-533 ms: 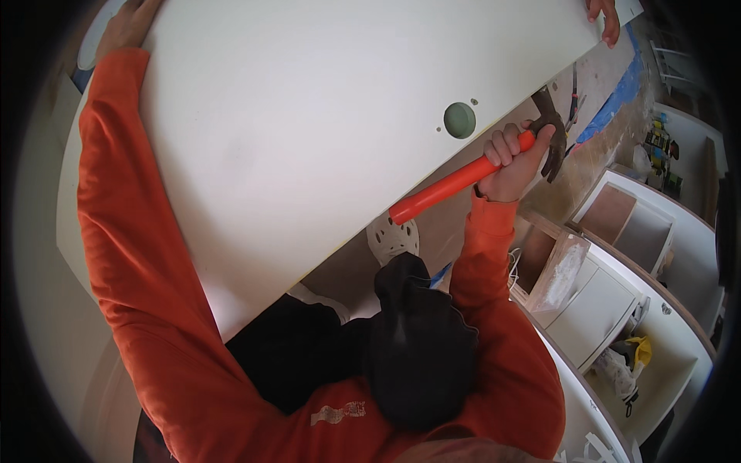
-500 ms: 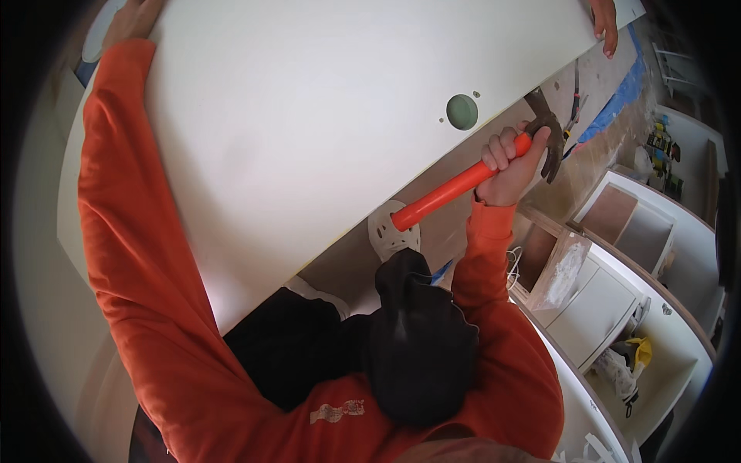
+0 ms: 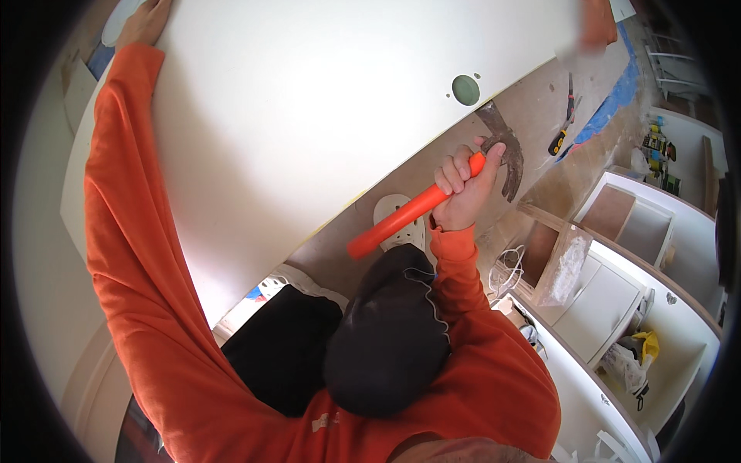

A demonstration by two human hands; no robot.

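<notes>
Gripping 1 hammer, R hand curled, L hand at 1 wht panel, grip unclear

A: What's lying on the floor?
B: Yellow-and-black-handled tool is lying near a blue strip, probably sheeting.
A: Right side?
B: White cabinet is holding a plastic bag; white cable is looping beside a wooden frame.

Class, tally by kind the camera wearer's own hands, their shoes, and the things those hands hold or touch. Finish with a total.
Hands, left hand and right hand: 2
White clogs: 2
Orange-handled claw hammer: 1
White panel with round hole: 1
Total: 6
</notes>
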